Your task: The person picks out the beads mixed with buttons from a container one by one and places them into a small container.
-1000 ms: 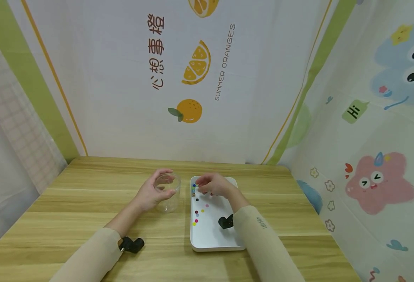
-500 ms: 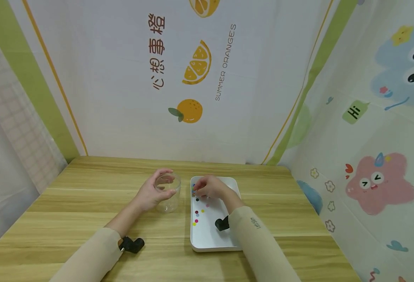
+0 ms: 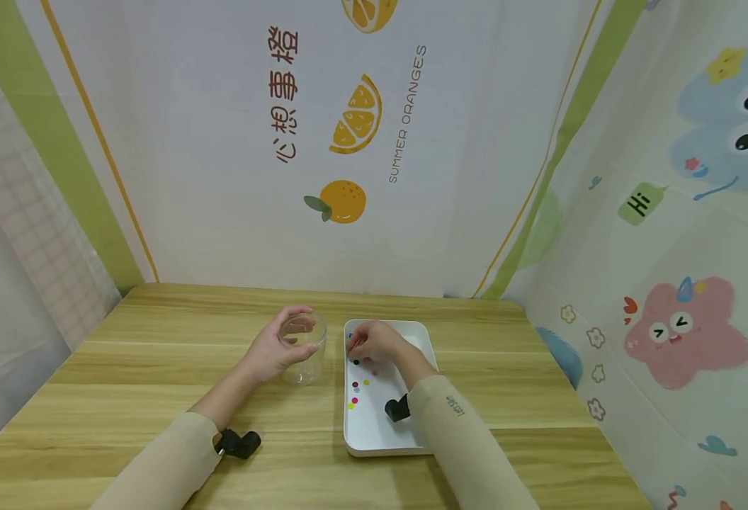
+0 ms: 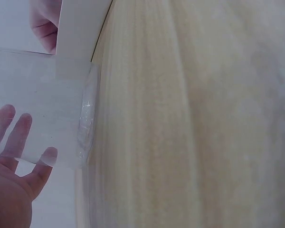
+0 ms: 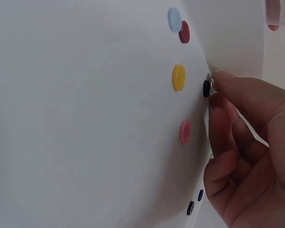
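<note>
The person is picking small buttons out of a white tray (image 3: 422, 338) on the wooden worktop (image 3: 157, 368). The step in hand looks like getting hold of one black button (image 5: 206, 88) by the tray's side wall. To do it well, the fingertips should pinch only that one button, from both sides, and lift it straight up so it does not slip or flick away. The other buttons close by should be left alone.

The right hand (image 3: 374, 342) is over the far left part of the tray. Its fingers are bent, and the thumb and first finger come together at the black button. It looks like a pinch, but it is hard to say if the button is off the tray floor yet. A yellow button (image 5: 178, 77) and a pink button (image 5: 185, 132) lie just beside it.

The left hand (image 3: 278, 348) is curled around a clear jar (image 3: 307, 354), which stands upright on the worktop just left of the tray, near the right hand.
</note>
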Tool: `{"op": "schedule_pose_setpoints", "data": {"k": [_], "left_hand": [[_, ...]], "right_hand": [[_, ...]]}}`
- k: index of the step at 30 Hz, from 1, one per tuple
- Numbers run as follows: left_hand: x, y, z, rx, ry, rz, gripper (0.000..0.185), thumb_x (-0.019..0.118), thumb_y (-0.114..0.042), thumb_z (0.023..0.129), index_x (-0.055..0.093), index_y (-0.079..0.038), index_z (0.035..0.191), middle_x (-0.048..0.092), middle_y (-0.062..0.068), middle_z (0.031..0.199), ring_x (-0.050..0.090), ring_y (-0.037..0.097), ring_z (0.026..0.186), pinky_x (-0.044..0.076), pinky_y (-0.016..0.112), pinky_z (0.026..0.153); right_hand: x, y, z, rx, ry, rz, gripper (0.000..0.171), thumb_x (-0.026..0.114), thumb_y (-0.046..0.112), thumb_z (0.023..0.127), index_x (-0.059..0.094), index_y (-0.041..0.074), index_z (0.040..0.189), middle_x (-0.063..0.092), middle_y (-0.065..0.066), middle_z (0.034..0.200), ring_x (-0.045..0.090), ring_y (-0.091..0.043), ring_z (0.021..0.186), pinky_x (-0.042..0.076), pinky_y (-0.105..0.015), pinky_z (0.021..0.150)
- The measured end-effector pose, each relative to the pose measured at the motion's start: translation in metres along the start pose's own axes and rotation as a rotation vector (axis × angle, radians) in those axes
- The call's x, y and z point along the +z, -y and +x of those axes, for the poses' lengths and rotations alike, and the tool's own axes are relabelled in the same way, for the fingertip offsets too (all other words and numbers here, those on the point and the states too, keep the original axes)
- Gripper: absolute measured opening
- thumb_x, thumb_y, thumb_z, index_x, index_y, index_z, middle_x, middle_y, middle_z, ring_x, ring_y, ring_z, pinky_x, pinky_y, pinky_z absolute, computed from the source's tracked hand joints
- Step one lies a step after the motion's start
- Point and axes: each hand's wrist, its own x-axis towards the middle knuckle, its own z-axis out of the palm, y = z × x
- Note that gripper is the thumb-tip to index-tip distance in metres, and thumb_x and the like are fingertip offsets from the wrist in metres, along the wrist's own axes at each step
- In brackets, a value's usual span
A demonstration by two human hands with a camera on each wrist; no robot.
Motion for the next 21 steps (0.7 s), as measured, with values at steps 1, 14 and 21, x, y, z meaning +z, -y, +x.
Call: {"op": "schedule_pose_setpoints", "data": {"k": [1, 14, 21], "left_hand": [[0.0000, 0.0000, 0.0000, 0.000, -0.002, -0.001, 0.067, 0.084, -0.008, 0.096, 0.049, -0.010, 0.153, 0.059, 0.033, 0.150, 0.059, 0.050, 0.139, 0.057, 0.030, 0.096], [0.0005, 0.0017, 0.0001, 0.003, 0.002, -0.034, 0.067, 0.083, -0.004, 0.095, 0.050, -0.009, 0.152, 0.059, 0.034, 0.149, 0.058, 0.053, 0.140, 0.058, 0.027, 0.095], [-0.0002, 0.0008, 0.0002, -0.004, -0.002, -0.018, 0.068, 0.084, -0.006, 0.095, 0.049, -0.009, 0.153, 0.060, 0.032, 0.149, 0.058, 0.053, 0.140, 0.057, 0.031, 0.097]], "right_hand": [[0.0005, 0.0008, 0.0000, 0.002, -0.002, -0.012, 0.011, 0.087, 0.011, 0.092, 0.078, 0.013, 0.095, 0.073, 0.004, 0.082, 0.058, -0.011, 0.070, 0.048, -0.023, 0.067], [0.0006, 0.0040, -0.0051, 0.002, 0.015, -0.023, 0.006, 0.083, 0.013, 0.096, 0.079, 0.011, 0.100, 0.077, 0.002, 0.087, 0.062, -0.010, 0.074, 0.050, -0.023, 0.069], [-0.0040, -0.0019, -0.0057, 0.015, 0.002, -0.022, 0.008, 0.082, 0.018, 0.097, 0.081, 0.014, 0.104, 0.076, 0.002, 0.089, 0.063, -0.011, 0.075, 0.051, -0.025, 0.071]]}}
